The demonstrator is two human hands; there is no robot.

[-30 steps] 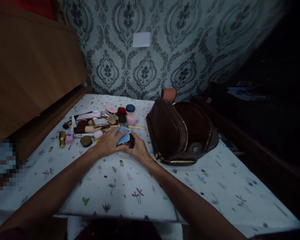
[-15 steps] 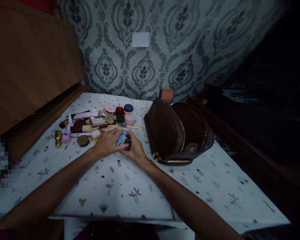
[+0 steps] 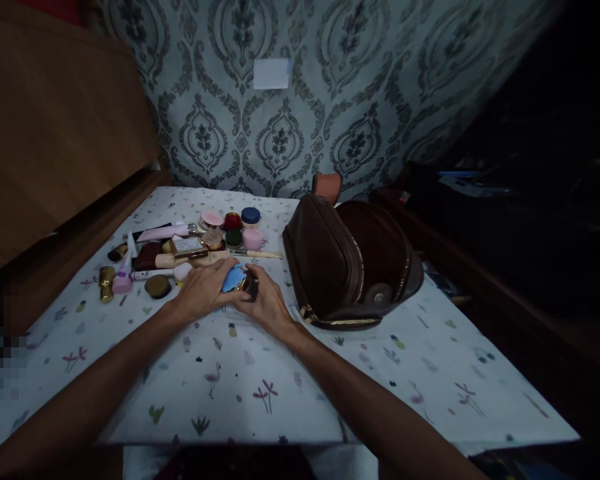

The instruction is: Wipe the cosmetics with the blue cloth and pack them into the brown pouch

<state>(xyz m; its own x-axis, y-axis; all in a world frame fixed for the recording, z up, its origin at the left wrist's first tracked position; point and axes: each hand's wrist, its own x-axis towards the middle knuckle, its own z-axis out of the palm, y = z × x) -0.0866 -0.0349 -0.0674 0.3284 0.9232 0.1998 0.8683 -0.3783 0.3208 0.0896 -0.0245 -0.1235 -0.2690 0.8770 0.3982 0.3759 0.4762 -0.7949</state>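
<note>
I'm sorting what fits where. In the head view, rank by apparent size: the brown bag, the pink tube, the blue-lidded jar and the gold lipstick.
Largest to smallest:
1. brown bag
2. pink tube
3. gold lipstick and blue-lidded jar: look alike in size, and the jar lies farther away, so unranked.

Dim room: damask-patterned wallpaper (image 3: 300,127) behind a table (image 3: 330,373) in printed cloth, wooden headboard (image 3: 55,127) left.

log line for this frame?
left hand: on blue compact | right hand: on compact | bag: open, right | cosmetics: behind
</note>
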